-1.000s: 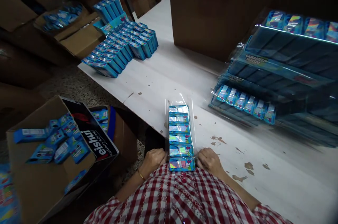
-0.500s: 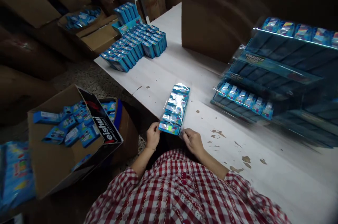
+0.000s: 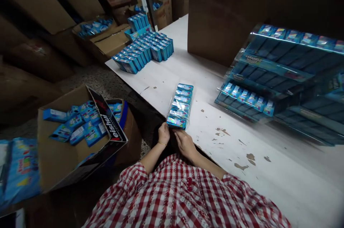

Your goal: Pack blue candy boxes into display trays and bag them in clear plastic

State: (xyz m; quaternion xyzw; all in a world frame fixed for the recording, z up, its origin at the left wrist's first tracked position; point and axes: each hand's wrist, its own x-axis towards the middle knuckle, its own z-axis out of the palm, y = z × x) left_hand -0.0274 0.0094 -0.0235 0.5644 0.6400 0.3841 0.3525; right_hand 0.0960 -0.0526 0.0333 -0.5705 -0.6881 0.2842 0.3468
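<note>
A row of several small blue candy boxes in clear plastic wrap, a wrapped pack (image 3: 180, 105), lies at the table's near edge. My left hand (image 3: 163, 134) is closed at the pack's near left corner, with the fingertips partly hidden beneath it. My right hand (image 3: 185, 144) is closed at the pack's near end, its fingers bent towards the left hand. What lies between its fingertips, likely the loose end of the wrap, is too small to make out.
Left of me an open carton (image 3: 61, 163) holds loose blue boxes. Packed rows of blue boxes (image 3: 145, 51) stand on the white table (image 3: 209, 77) at the far left. Plastic-wrapped display stands (image 3: 279, 74) are on the right, a large brown carton (image 3: 225, 17) behind.
My right hand has moved left and in under the pack's near end, closer to my left hand. The pack has shifted slightly away from me, and the view has turned a little.
</note>
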